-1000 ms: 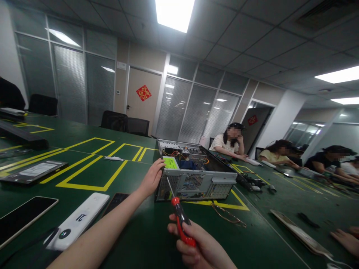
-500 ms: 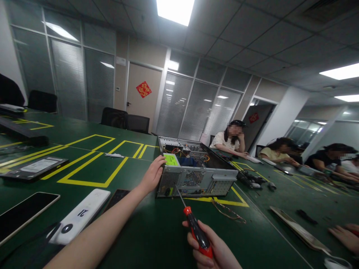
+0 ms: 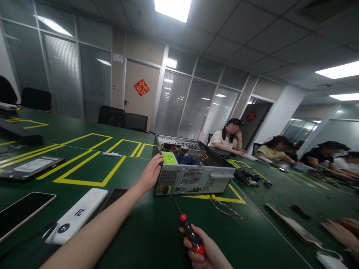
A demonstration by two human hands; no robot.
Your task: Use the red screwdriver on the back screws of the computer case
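Screwdriver (image 3: 192, 233), clasped in our right hand (image 3: 209, 244), has dipped, seemingly idle, beside the computer case (image 3: 205, 181) our left hand (image 3: 150, 175) touches, grip unclear.

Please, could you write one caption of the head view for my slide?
Left hand on an open computer case, right hand holding a red-and-black screwdriver above a green table.

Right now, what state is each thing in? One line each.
Computer case, top open, insides exposed
Screwdriver, gripped, tip toward the case, contact unclear
Right hand, closed round the screwdriver handle
Left hand, on the case's near left corner
White-rimmed phone, flat, screen dark
White device, flat, 21 showing
Hard drive, flat, label up
Pale door, shut
Nearest ceiling light, lit
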